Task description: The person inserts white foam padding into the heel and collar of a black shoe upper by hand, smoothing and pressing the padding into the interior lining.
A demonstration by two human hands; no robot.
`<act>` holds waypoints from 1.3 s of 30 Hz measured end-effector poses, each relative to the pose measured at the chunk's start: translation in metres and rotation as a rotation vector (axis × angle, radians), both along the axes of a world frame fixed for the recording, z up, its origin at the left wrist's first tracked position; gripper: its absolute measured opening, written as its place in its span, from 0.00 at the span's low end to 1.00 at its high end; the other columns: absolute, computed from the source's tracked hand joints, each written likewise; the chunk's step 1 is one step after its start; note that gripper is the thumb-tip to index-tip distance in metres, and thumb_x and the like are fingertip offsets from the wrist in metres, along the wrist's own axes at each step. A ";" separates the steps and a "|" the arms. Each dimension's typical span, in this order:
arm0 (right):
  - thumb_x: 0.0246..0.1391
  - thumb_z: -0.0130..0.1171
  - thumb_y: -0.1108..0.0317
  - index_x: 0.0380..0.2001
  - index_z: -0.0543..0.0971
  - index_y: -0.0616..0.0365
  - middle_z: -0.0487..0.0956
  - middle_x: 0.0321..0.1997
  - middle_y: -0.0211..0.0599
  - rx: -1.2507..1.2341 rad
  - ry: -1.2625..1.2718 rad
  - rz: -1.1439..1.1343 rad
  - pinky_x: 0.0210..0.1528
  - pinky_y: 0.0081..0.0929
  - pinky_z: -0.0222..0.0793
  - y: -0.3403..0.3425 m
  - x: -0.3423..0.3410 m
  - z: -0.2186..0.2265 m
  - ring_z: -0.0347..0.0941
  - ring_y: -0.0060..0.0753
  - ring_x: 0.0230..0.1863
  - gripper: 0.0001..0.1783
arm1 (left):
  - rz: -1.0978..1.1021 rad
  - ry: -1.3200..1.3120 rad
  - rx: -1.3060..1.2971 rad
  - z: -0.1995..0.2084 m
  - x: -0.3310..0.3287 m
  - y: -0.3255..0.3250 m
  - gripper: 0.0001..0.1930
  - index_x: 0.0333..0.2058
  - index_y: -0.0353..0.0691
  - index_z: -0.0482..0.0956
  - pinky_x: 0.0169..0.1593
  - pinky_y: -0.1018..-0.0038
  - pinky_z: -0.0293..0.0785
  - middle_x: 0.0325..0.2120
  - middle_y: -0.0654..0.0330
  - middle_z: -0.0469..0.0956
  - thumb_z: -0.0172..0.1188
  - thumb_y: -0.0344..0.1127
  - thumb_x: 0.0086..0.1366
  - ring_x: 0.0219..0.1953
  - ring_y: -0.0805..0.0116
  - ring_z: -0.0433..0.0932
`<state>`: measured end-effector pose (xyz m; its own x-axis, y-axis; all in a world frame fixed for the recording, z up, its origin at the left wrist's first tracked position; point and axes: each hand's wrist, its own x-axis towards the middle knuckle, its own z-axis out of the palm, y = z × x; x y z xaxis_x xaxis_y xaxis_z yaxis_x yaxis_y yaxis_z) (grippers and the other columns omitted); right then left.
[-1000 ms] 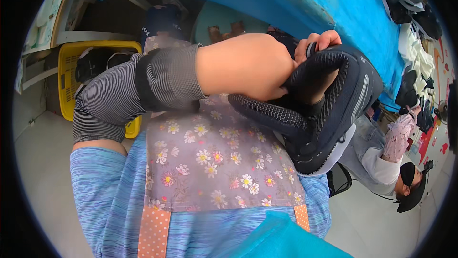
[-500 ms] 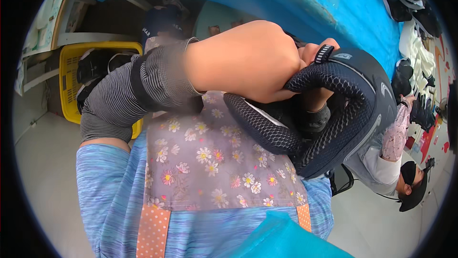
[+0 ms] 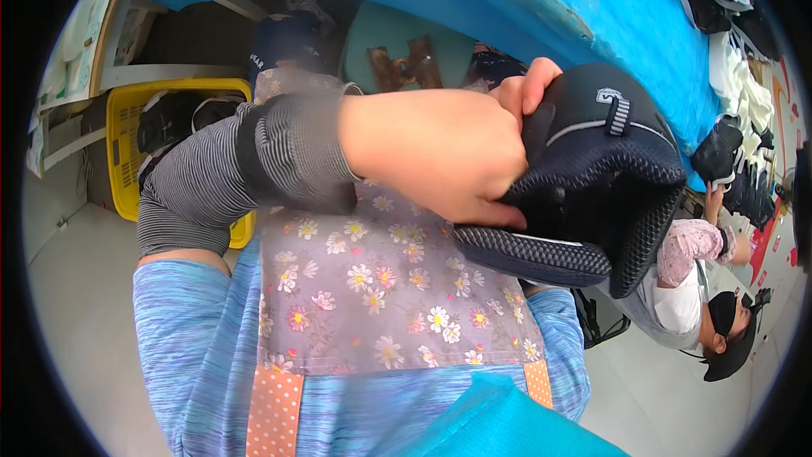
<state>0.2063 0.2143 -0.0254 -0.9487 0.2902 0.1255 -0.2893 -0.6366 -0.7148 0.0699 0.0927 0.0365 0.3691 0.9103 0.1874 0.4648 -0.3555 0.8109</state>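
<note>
A dark navy and black sneaker (image 3: pixel 630 114) is held up above my lap, its mesh-lined opening turned toward me and a striped pull loop on its heel. My left hand (image 3: pixel 448 153) reaches across from the left, its fist closed at the collar and the thumb tucked by the padded edge. Beyond it, the bent fingers of what appears to be my right hand (image 3: pixel 534 89) press against the shoe's far side. The rest of that hand and its forearm are hidden behind the shoe and my left hand.
Blue plastic covers a table (image 3: pixel 524 9) ahead. Left, a yellow basket (image 3: pixel 123 144) holds black shoes. Dark shoes (image 3: pixel 719 148) and white cloth (image 3: pixel 740 89) lie at far right, near another person (image 3: pixel 677 288). Below the table is a turquoise surface (image 3: pixel 372 30) with brown patches.
The sneaker has turned, so its heel loop and inside now face me more. My left hand has shifted slightly down and left, and the cuff seen through the opening is now hidden.
</note>
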 end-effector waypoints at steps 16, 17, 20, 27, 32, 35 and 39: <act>0.59 0.60 0.48 0.24 0.65 0.52 0.68 0.16 0.26 0.170 -0.190 -0.103 0.23 0.19 0.59 0.001 0.022 -0.001 0.66 0.19 0.21 0.23 | 0.099 -0.296 0.146 -0.013 -0.010 -0.002 0.16 0.23 0.35 0.76 0.22 0.63 0.65 0.15 0.49 0.73 0.68 0.42 0.58 0.18 0.48 0.72; 0.58 0.61 0.47 0.25 0.66 0.52 0.68 0.16 0.26 0.147 -0.270 -0.257 0.23 0.20 0.59 -0.002 0.026 -0.002 0.66 0.19 0.20 0.23 | 0.106 -0.283 0.005 -0.010 -0.013 -0.004 0.17 0.21 0.35 0.75 0.21 0.63 0.65 0.14 0.50 0.73 0.67 0.42 0.59 0.17 0.49 0.72; 0.55 0.64 0.44 0.30 0.66 0.53 0.67 0.16 0.26 0.102 -0.335 -0.383 0.21 0.21 0.57 0.009 0.027 -0.015 0.63 0.20 0.19 0.26 | 0.109 -0.213 -0.124 -0.002 -0.015 -0.007 0.18 0.19 0.36 0.75 0.21 0.64 0.65 0.12 0.52 0.72 0.66 0.43 0.60 0.16 0.50 0.72; 0.50 0.70 0.48 0.40 0.69 0.60 0.74 0.29 0.32 0.425 -0.449 -0.190 0.33 0.22 0.69 -0.015 0.016 0.010 0.71 0.25 0.31 0.30 | 0.234 -0.150 -0.085 -0.002 -0.028 -0.016 0.18 0.19 0.36 0.75 0.20 0.66 0.65 0.11 0.54 0.72 0.66 0.41 0.61 0.14 0.53 0.71; 0.49 0.71 0.47 0.45 0.67 0.62 0.76 0.33 0.34 0.426 -0.431 -0.072 0.36 0.22 0.70 -0.024 0.024 0.008 0.73 0.26 0.34 0.34 | 0.093 -0.372 0.049 -0.005 -0.020 -0.018 0.14 0.21 0.35 0.74 0.21 0.67 0.65 0.14 0.53 0.73 0.68 0.34 0.60 0.15 0.56 0.72; 0.49 0.71 0.47 0.47 0.66 0.63 0.76 0.36 0.35 0.435 -0.431 -0.039 0.38 0.23 0.71 -0.029 0.023 0.003 0.74 0.26 0.35 0.37 | 0.079 -0.415 0.049 -0.003 -0.017 -0.016 0.13 0.22 0.36 0.74 0.21 0.67 0.65 0.15 0.54 0.73 0.69 0.34 0.59 0.16 0.55 0.72; 0.48 0.71 0.47 0.51 0.64 0.64 0.77 0.39 0.36 0.445 -0.425 -0.011 0.41 0.23 0.72 -0.024 0.017 -0.001 0.75 0.27 0.38 0.40 | 0.087 -0.396 0.049 -0.012 -0.018 -0.019 0.13 0.25 0.35 0.75 0.21 0.68 0.65 0.14 0.55 0.73 0.67 0.37 0.61 0.15 0.57 0.72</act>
